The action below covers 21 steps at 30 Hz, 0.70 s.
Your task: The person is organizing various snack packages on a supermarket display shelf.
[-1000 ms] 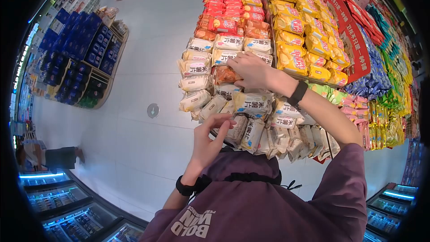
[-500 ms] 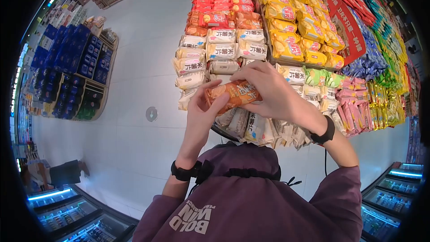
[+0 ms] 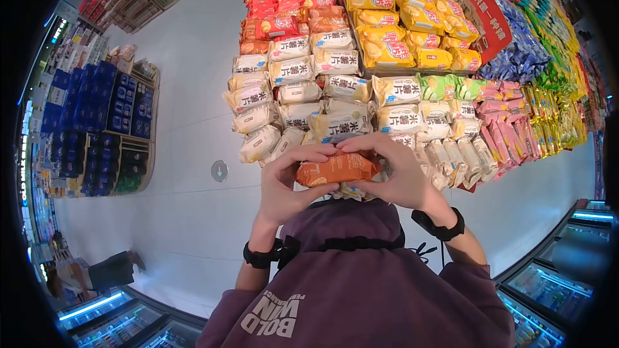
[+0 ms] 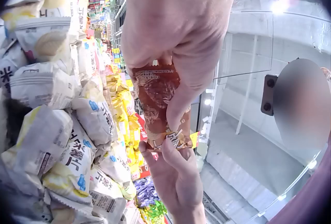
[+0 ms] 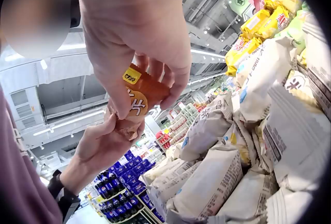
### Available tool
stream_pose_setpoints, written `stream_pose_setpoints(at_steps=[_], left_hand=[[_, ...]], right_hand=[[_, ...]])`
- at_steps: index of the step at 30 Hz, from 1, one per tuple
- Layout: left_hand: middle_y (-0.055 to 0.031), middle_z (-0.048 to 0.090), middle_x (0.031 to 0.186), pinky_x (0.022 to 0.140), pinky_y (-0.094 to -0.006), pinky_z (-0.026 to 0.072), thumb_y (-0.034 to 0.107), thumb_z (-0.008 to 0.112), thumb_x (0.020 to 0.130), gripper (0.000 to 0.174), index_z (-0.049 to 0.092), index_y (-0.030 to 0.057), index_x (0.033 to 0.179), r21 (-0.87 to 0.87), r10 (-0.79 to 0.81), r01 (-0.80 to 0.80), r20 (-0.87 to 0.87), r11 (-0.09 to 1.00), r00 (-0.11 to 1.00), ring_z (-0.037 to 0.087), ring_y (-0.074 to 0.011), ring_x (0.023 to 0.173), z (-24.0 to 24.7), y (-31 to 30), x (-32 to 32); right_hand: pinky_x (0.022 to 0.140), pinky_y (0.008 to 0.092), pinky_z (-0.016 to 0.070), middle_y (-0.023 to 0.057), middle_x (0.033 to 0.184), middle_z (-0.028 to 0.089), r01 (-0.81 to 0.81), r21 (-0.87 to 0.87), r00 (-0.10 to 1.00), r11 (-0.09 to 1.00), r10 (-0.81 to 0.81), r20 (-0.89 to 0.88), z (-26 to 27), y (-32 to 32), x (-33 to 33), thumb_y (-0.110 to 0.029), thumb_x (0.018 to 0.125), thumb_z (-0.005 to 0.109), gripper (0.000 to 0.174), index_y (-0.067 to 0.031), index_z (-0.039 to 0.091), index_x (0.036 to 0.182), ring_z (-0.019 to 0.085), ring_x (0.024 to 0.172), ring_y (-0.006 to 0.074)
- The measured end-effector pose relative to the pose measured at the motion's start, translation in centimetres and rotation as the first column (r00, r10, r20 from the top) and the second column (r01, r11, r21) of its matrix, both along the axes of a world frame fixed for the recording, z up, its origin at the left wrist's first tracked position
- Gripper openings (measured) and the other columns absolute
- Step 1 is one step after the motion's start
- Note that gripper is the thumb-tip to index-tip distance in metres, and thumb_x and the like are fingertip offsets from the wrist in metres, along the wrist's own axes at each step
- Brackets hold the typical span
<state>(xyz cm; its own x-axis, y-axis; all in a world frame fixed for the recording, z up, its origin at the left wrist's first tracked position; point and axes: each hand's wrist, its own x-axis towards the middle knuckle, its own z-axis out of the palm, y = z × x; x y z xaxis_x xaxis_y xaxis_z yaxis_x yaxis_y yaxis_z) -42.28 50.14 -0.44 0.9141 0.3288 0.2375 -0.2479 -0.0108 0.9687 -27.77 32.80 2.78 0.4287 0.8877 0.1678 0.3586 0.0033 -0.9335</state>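
An orange-brown snack packet (image 3: pixel 338 169) is held level in front of the chest, over the near edge of the display. My left hand (image 3: pixel 290 177) grips its left end, thumb below and fingers along the top. At the other end my right hand (image 3: pixel 403 174) holds it the same way. In the left wrist view the packet (image 4: pixel 155 94) shows its crimped seam and printed lettering. The right wrist view shows a yellow label on the packet (image 5: pixel 133 75) near the right hand's fingers. White snack packets (image 3: pixel 342 125) lie just beyond both hands.
Red packets (image 3: pixel 277 26) and yellow packets (image 3: pixel 387 48) fill the far rows of the display. Pink packets (image 3: pixel 509 135) lie to the right. A stand of blue goods (image 3: pixel 90 103) is across the aisle floor (image 3: pixel 187 122) at left. Another person (image 3: pixel 97 274) is at lower left.
My right hand has taken the orange-brown packet from among the white ones and brought it nearer. My left hand has joined it, and the packet has been turned over to its back.
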Motion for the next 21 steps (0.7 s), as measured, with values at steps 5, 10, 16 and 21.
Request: stream_pose_setpoints(at_steps=[5, 10, 16, 21], left_hand=[[-0.0174, 0.064, 0.119, 0.097, -0.0373, 0.0524, -0.010, 0.084, 0.064, 0.049, 0.061, 0.0016, 0.106, -0.004, -0.010, 0.009, -0.062, 1.000, 0.998, 0.061, -0.0252, 0.115, -0.6, -1.3, -0.2], [-0.0150, 0.065, 0.116, 0.095, -0.0332, 0.0523, -0.008, 0.082, 0.069, 0.050, 0.060, 0.0001, 0.114, -0.170, -0.019, -0.022, -0.232, 0.985, 0.972, 0.062, -0.0203, 0.110, 0.4, -3.4, 0.2], [-0.0119, 0.065, 0.111, 0.085, -0.0288, 0.0519, -0.004, 0.077, 0.075, 0.044, 0.059, 0.0011, 0.115, -0.217, 0.035, -0.113, -0.334, 0.970, 0.942, 0.064, -0.0159, 0.097, 1.2, -6.8, 2.7], [-0.0118, 0.066, 0.112, 0.089, -0.0341, 0.0501, 0.001, 0.076, 0.076, 0.049, 0.057, 0.0017, 0.121, 0.514, 0.428, -0.298, -0.154, 0.804, 0.891, 0.063, -0.0240, 0.099, 1.1, -4.6, 5.0]], right_hand=[[0.094, 0.0345, 0.0476, 0.0082, 0.116, 0.063, 0.018, -0.038, 1.000, 0.999, -0.017, 0.018, -0.7, -1.4, -0.4, -0.008, 0.072, 0.080, 0.050, -0.0084, 0.061, 0.118, 0.060, 0.110, 0.0262], [0.088, 0.0346, 0.0501, 0.0124, 0.111, 0.064, 0.079, -0.035, 0.996, 0.996, -0.080, -0.028, -1.0, -3.5, -0.7, -0.022, 0.077, 0.080, 0.052, -0.0049, 0.055, 0.120, 0.065, 0.102, 0.0260], [0.083, 0.0322, 0.0510, 0.0126, 0.101, 0.066, 0.154, -0.038, 0.976, 0.987, -0.158, -0.148, -1.6, -6.3, 0.1, -0.027, 0.081, 0.078, 0.050, -0.0028, 0.052, 0.116, 0.067, 0.094, 0.0209], [0.082, 0.0314, 0.0506, 0.0118, 0.101, 0.067, 0.190, -0.090, 0.928, 0.978, -0.209, -0.307, -1.6, -9.7, 2.2, -0.028, 0.081, 0.078, 0.049, -0.0036, 0.052, 0.115, 0.066, 0.093, 0.0182]])
